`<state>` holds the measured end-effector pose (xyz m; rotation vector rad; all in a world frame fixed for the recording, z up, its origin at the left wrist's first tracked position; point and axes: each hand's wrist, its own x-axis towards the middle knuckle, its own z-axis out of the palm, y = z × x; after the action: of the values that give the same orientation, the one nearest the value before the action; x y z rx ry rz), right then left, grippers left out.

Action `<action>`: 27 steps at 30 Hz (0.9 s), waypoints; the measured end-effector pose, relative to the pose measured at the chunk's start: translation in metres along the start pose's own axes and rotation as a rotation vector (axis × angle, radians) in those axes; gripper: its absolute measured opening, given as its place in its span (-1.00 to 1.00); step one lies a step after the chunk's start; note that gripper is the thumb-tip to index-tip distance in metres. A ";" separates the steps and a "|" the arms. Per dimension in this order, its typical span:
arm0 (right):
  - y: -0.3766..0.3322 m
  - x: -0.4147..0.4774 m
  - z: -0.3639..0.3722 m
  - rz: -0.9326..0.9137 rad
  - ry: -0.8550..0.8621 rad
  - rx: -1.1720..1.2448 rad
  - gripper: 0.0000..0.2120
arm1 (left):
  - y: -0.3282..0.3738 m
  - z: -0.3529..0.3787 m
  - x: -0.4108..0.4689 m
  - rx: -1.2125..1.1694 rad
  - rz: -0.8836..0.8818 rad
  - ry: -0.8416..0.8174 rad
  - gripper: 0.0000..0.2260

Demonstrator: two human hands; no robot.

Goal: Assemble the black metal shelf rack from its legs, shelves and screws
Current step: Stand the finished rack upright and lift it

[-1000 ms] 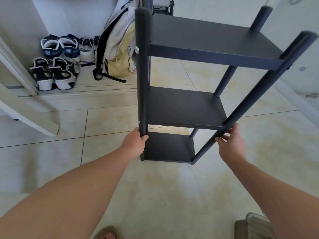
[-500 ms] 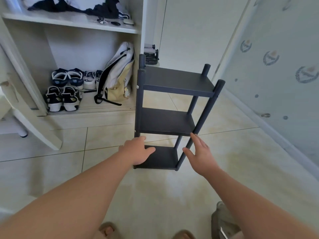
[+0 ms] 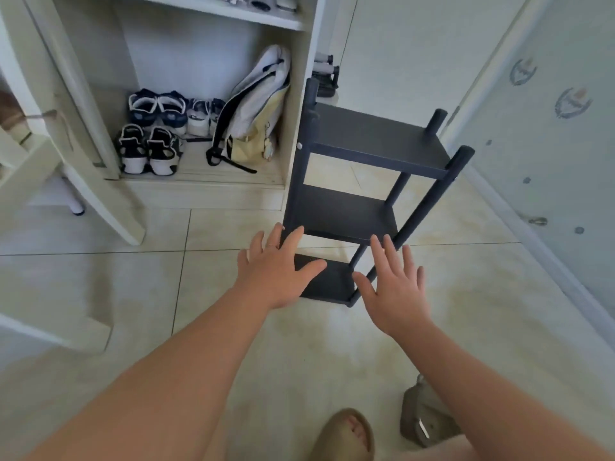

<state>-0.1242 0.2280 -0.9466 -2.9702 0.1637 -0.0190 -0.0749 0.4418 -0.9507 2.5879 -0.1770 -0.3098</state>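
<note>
The black metal shelf rack stands upright on the tiled floor, with three shelves fixed between round legs. A silver screw head shows on its front left leg. My left hand hovers in front of the lower left leg with fingers spread, holding nothing. My right hand is stretched out flat in front of the lower right leg, also holding nothing. Both hands cover part of the bottom shelf.
An open white cupboard stands just left of the rack, with several shoes and a backpack inside. Its door swings out at the left. A patterned wall runs along the right. My sandalled foot is below.
A second ago both hands gripped the rack's front legs close to the camera. They have let go and spread open, and the rack now stands farther away on the floor.
</note>
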 end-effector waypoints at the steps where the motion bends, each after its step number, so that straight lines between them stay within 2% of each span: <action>1: -0.002 0.010 0.006 -0.002 -0.026 -0.009 -0.32 | -0.004 0.007 0.009 0.003 -0.053 -0.056 -0.24; 6: -0.003 0.044 0.046 -0.059 -0.250 -0.079 -0.28 | -0.016 0.046 0.055 -0.047 -0.268 -0.300 -0.12; 9: -0.001 0.051 0.053 -0.033 -0.372 -0.096 -0.30 | -0.009 0.060 0.062 -0.116 -0.331 -0.304 -0.17; 12: -0.002 0.043 0.033 -0.008 -0.500 -0.114 -0.27 | 0.001 0.054 0.046 -0.080 -0.304 -0.242 -0.28; 14: -0.005 0.035 0.010 -0.017 -0.570 -0.132 -0.26 | 0.006 0.038 0.033 -0.026 -0.295 -0.235 -0.29; 19: -0.021 0.024 -0.079 -0.029 -0.686 -0.139 -0.27 | 0.032 -0.031 -0.011 0.080 -0.309 -0.341 -0.25; 22: -0.030 0.021 -0.142 -0.050 -0.724 -0.155 -0.26 | 0.058 -0.082 -0.034 0.117 -0.303 -0.390 -0.26; 27: -0.027 0.031 -0.241 -0.096 -0.737 -0.194 -0.23 | 0.108 -0.165 -0.046 0.186 -0.284 -0.374 -0.25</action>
<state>-0.0957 0.2109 -0.7046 -2.9335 -0.0786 1.1069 -0.0842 0.4383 -0.7486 2.7141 0.0355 -0.9222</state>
